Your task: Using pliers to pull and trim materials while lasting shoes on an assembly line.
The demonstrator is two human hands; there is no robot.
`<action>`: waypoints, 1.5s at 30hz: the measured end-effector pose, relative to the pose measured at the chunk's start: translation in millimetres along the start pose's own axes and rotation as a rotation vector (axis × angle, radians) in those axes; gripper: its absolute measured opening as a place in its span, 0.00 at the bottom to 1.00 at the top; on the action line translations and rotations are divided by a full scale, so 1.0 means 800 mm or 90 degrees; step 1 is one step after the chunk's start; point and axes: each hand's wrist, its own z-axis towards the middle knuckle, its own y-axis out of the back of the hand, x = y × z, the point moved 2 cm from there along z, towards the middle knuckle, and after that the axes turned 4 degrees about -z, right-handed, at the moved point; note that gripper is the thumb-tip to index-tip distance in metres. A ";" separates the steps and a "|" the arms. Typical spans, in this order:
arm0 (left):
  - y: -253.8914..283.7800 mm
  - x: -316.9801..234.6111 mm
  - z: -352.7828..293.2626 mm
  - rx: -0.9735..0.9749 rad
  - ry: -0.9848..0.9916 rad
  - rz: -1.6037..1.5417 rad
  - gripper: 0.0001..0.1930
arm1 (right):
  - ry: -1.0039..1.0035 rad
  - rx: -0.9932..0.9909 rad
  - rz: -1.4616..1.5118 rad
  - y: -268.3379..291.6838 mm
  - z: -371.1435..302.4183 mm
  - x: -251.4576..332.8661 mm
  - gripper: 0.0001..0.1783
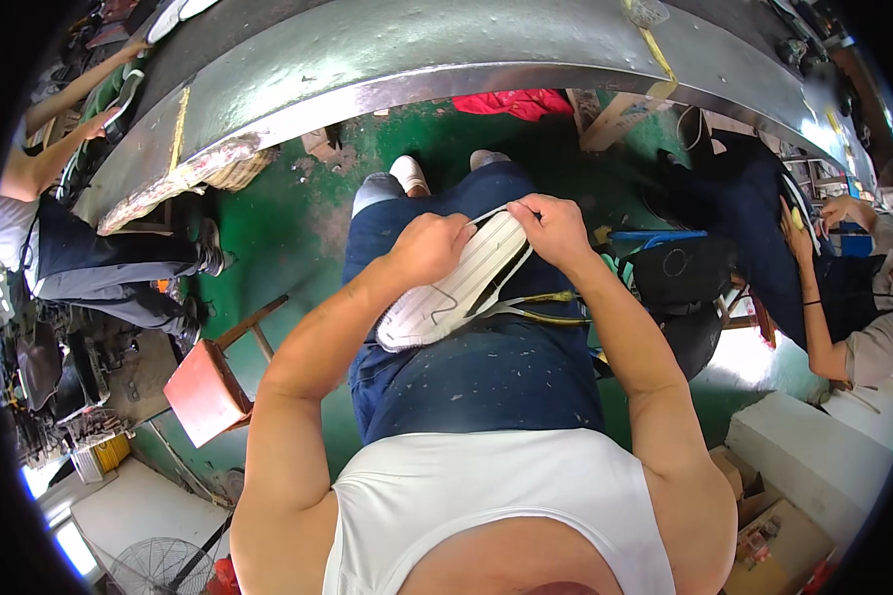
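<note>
Over my lap a shoe (446, 297) lies tilted, its white ribbed sole facing up and a dark gap along its right side. My left hand (432, 248) is closed on its upper left edge, thumb against the sole. At the far tip, my right hand (554, 228) pinches the rim between thumb and fingers. Pincers (536, 307) with yellowish handles rest on my dark blue trousers, just right of the shoe. The underside of the shoe is hidden.
A long metal-topped workbench (397, 79) curves across the far side. Co-workers sit left and right, the left one holding a shoe (126, 99). A red-brown stool (206, 392) stands at left, a black bag (677, 273) at right. Red cloth (516, 103) lies under the bench.
</note>
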 end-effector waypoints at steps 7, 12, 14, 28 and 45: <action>-0.012 0.017 0.030 0.037 0.072 -0.456 0.29 | -0.019 0.018 0.097 -0.008 -0.009 -0.017 0.21; -0.012 -0.010 0.063 0.209 -0.021 -0.328 0.40 | -0.111 0.140 0.017 -0.009 -0.075 -0.015 0.29; -0.020 -0.003 0.059 0.194 0.009 -0.418 0.38 | -0.125 0.181 -0.043 0.001 -0.083 0.016 0.31; 0.070 0.033 -0.067 -0.287 -0.050 -0.770 0.35 | -0.269 0.402 0.348 0.070 -0.139 -0.008 0.20; 0.070 0.025 -0.115 -0.302 -0.096 -0.652 0.24 | -0.064 0.412 0.465 0.007 -0.067 0.157 0.15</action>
